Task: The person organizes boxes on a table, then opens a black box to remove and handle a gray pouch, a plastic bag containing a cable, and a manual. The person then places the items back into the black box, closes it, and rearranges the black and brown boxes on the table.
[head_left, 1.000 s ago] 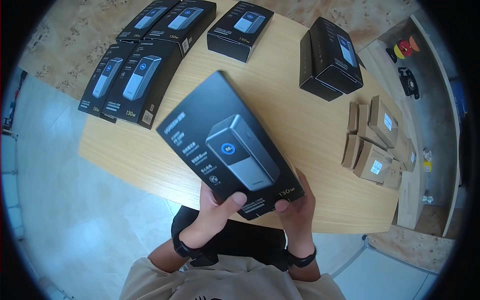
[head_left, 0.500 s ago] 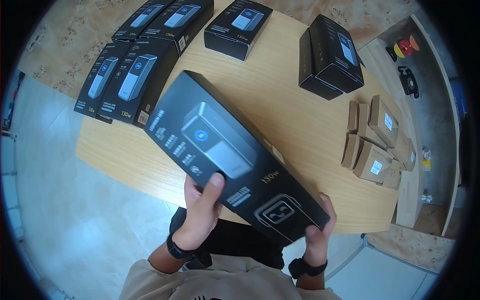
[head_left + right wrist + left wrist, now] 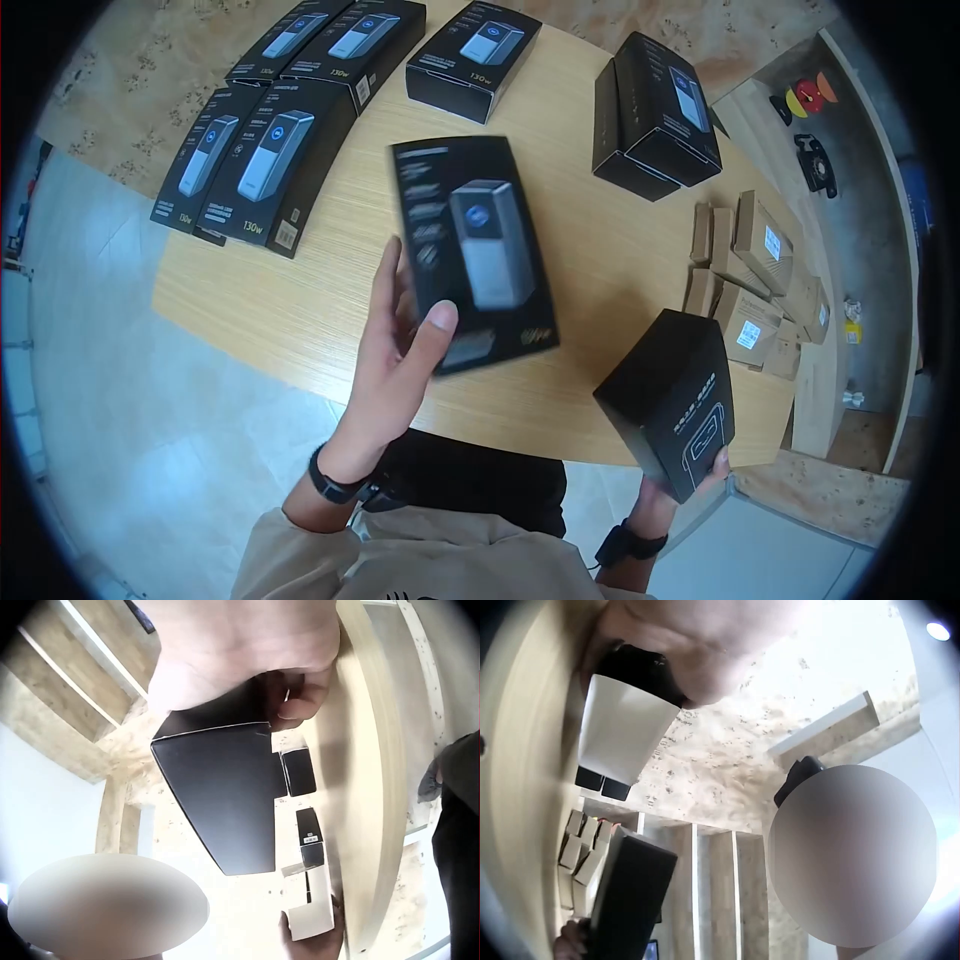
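My left hand (image 3: 395,385) grips a black box lid (image 3: 420,255) printed with a power bank, its thumb on the front face near the lower edge. Pale inner surface (image 3: 626,731) of this lid shows in the left wrist view. Low on the right, my right hand (image 3: 665,500) holds the black box base (image 3: 665,380), which carries a white line drawing and lettering. Lid and base are apart, both raised over the front of the table. From the right wrist, the base's plain dark side (image 3: 217,802) shows below the palm.
Several black power bank boxes (image 3: 265,175) stand at the table's left, with another box (image 3: 475,60) at the back and two more (image 3: 655,120) at back right. Small brown cartons (image 3: 765,245) cluster at the right edge, beside a wooden shelf (image 3: 845,110) holding a black telephone (image 3: 815,165).
Both hands held the box together; its lid slid up off the base, exposing the drawing. Now the parts are separate: the left hand has turned the lid more upright, the right has drawn the base rightward.
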Demonstrator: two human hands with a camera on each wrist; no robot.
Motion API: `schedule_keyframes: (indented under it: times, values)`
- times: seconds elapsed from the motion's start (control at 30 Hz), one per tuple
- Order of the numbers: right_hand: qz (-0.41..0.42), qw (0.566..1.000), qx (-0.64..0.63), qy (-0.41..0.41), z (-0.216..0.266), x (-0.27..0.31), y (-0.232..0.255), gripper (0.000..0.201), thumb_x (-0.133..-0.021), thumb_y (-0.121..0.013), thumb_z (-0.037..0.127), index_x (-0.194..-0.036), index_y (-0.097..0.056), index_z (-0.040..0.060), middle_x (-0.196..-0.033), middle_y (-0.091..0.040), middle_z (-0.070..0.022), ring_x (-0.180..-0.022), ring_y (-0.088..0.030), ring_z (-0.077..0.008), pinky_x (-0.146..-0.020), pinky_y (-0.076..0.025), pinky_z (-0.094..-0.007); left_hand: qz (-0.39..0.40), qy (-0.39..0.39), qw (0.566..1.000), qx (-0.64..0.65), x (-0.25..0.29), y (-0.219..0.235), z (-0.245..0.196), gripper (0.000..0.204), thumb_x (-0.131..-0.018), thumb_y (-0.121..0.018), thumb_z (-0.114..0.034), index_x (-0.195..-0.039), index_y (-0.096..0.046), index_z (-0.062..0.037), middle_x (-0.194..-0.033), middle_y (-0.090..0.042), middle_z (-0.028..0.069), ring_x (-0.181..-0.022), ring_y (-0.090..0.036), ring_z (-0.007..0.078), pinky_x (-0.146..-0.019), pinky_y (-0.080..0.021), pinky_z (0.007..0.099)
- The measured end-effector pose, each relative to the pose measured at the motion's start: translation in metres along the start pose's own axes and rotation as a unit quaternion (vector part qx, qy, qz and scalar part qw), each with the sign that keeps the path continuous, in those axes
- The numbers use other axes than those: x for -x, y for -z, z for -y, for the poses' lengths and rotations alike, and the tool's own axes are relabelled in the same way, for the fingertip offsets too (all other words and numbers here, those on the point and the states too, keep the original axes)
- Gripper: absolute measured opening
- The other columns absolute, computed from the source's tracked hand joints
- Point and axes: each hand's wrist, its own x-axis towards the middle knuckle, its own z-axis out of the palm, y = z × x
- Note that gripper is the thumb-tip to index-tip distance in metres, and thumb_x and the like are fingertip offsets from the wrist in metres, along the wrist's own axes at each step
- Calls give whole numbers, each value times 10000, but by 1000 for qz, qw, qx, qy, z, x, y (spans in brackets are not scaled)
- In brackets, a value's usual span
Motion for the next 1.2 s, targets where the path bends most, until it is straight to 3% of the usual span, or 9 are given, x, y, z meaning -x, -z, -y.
schedule_keyframes:
  times: [0.03, 0.13, 0.27, 0.37, 0.6, 0.8, 0.9, 1.0, 1.2]
  values:
    - [23, 1000, -6, -7, -1, -3, 2, 755, -962, -594, 546, -1492, -530, 12, -1407, -664, -170, -1195, -705, -294, -987, -620, -437, 40, 55, 998, 8, -1, 5, -8, 837, -1097, -582, -205, -1707, -39, -20, -1738, -196, 234, -1547, -363, 308, -1239, -318, 408]
    - [40, 996, -65, -47, -2, -2, 6, 762, -906, -616, 505, -1451, -571, -25, -1339, -690, -227, -1169, -717, -366, -999, -608, -524, 76, -70, 994, -22, -16, 8, 1, 816, -1097, -563, -217, -1712, -57, -38, -1748, -180, 232, -1567, -333, 341, -1269, -267, 443]
    - [56, 991, -70, -96, -2, 3, 13, 719, -882, -662, 458, -1416, -587, -17, -1302, -706, -223, -1118, -738, -344, -892, -655, -474, 62, -144, 943, -293, -14, 16, 3, 599, -1073, -571, -195, -1607, -386, 3, -1650, -368, 254, -1518, -396, 390, -1246, -310, 458]
    - [37, 993, -48, -97, -6, 4, 18, 721, -865, -685, 438, -1429, -554, 8, -1261, -709, -204, -1072, -746, -321, -847, -667, -445, 60, -132, 951, -272, -8, 13, 2, 532, -1054, -602, -187, -1527, -477, 22, -1566, -447, 267, -1464, -441, 417, -1214, -350, 464]
    - [87, 989, -29, -113, -7, -3, 1, 632, -842, -717, 455, -1286, -523, 49, -1156, -691, -175, -1000, -738, -291, -813, -659, -415, 90, -135, 954, -252, -32, -11, -7, 616, -1034, -630, -152, -1558, -393, 70, -1420, -537, 296, -1377, -514, 439, -1167, -399, 460]
    - [89, 991, 14, -103, -8, 0, -11, 551, -844, -743, 454, -1154, -472, 89, -1067, -665, -142, -942, -725, -265, -770, -647, -386, 102, -179, 876, -435, -45, -19, -22, 711, -998, -660, -119, -1592, -325, 81, -1372, -557, 324, -1230, -597, 468, -1071, -482, 490]
    - [89, 991, 4, -101, -9, 0, -13, 548, -851, -747, 455, -1147, -463, 92, -1056, -662, -137, -933, -723, -265, -764, -646, -380, 160, -94, 870, -458, -47, -19, -32, 744, -973, -649, -44, -1629, -304, 13, -1429, -545, 287, -1313, -564, 470, -1100, -474, 472]
    - [92, 990, 10, -102, -10, -1, -12, 551, -855, -746, 455, -1158, -460, 94, -1063, -662, -137, -935, -723, -265, -763, -645, -379, 120, -111, 886, -434, -52, -20, -33, 786, -952, -676, -50, -1645, -303, -32, -1386, -558, 278, -1260, -599, 462, -1061, -499, 480]
    - [93, 991, 0, -97, -10, -1, -16, 564, -855, -750, 443, -1194, -458, 100, -1091, -659, -135, -956, -720, -265, -778, -648, -387, 170, -215, 796, -541, -64, -13, -33, 744, -926, -720, -77, -1610, -438, -158, -1414, -558, 260, -1251, -613, 433, -1053, -506, 485]
